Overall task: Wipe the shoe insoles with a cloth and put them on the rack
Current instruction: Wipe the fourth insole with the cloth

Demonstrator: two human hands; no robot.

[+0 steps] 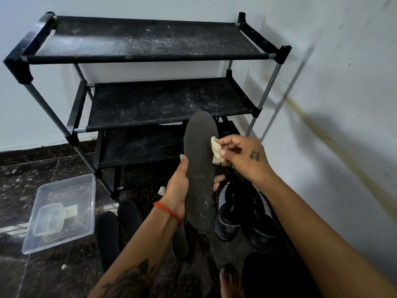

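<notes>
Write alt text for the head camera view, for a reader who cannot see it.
A left hand holds a dark insole upright while the right hand presses a small pale cloth to its edge. Behind stands an empty, dusty black rack; on the dark floor lie more insoles, a pair of dark shoes and a clear plastic tub.

Two bare forearms reach forward from the bottom edge. The left hand (pixel 177 190) is turned palm inward, thumb pointing up, fingers wrapped around behind what it grips; a red thread bracelet circles the wrist and a dark floral tattoo covers the forearm. The right hand (pixel 242 155) is higher, back facing the camera, fingers and thumb pinched together, a small tattoo on its back. A bare foot (pixel 231 280) shows below.
</notes>
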